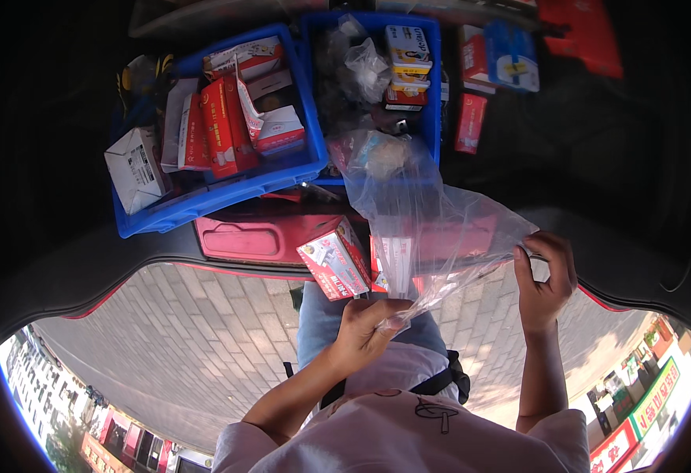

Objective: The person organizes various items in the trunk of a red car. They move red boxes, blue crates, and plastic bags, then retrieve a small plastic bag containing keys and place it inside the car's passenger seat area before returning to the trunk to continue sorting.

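A large clear plastic bag stretches between my two hands, its far end lying over the near rim of a blue crate. My left hand pinches the bag's near edge. Farther right, my right hand grips another part of that edge between thumb and fingers. A pale, rounded, wrapped lump shows at the bag's far end; I cannot tell if it is inside or under it. Just beyond my left hand, a red and white cardboard box sits tilted on the vehicle's rear sill. Beside it, a second red and white box shows through the plastic.
A second blue crate at the left holds several red and white boxes. Crumpled plastic and stacked small boxes fill the right crate. More packages, including a blue one, lie to its right. Below the pink-red sill is paving.
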Demonstrator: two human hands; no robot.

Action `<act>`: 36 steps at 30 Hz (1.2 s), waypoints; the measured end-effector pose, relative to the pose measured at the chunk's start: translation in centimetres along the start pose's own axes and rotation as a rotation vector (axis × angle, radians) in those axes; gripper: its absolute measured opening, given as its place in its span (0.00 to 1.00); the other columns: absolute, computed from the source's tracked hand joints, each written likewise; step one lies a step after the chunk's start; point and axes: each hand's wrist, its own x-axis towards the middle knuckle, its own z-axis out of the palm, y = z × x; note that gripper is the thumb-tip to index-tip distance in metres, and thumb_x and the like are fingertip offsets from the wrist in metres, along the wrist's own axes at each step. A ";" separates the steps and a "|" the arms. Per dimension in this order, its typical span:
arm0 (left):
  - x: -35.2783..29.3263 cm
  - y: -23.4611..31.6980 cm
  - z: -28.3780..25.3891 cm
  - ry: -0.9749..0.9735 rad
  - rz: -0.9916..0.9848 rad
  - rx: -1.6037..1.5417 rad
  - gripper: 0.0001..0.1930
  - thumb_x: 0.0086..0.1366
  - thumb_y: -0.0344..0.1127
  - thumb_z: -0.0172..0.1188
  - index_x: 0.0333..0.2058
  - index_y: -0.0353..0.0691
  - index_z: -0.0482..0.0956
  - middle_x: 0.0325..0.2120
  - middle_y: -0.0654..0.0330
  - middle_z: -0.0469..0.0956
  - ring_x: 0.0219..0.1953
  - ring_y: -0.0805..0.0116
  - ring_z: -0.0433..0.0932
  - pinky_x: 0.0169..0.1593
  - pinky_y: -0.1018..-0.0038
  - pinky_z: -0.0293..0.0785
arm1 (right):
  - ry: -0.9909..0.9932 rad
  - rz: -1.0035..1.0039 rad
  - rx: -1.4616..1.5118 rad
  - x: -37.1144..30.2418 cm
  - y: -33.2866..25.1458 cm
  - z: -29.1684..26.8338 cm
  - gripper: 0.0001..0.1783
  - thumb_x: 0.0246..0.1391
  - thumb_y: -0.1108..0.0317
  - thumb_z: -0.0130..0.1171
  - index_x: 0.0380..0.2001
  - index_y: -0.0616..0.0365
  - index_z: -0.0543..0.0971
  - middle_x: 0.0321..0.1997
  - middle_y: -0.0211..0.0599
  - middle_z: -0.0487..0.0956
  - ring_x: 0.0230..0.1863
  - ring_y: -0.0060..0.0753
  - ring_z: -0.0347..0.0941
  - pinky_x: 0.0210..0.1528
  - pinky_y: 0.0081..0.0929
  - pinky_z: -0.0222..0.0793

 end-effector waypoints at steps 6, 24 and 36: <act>6.4 2.0 3.8 -0.127 0.255 -0.110 0.08 0.59 0.34 0.56 0.30 0.35 0.72 0.17 0.57 0.72 0.18 0.62 0.73 0.23 0.72 0.68 | -0.564 0.184 0.259 -1.3 2.7 5.1 0.57 0.34 0.64 0.71 0.65 0.44 0.45 0.69 0.45 0.35 0.65 0.55 0.49 0.60 0.45 0.59; 20.4 -17.2 1.4 0.450 0.006 0.563 0.13 0.52 0.22 0.53 0.39 0.37 0.73 0.42 0.47 0.67 0.48 0.46 0.64 0.47 0.60 0.64 | 0.157 0.480 -0.256 -7.1 10.7 -1.0 0.28 0.56 0.59 0.53 0.55 0.64 0.61 0.50 0.44 0.69 0.49 0.35 0.68 0.48 0.30 0.68; 26.8 -32.1 -2.8 0.982 -0.960 0.834 0.37 0.36 0.63 0.67 0.43 0.46 0.75 0.46 0.51 0.68 0.53 0.56 0.63 0.52 0.62 0.63 | 0.240 0.987 0.572 -11.9 26.0 10.5 0.30 0.51 0.75 0.56 0.57 0.60 0.59 0.55 0.40 0.65 0.51 0.32 0.66 0.51 0.27 0.65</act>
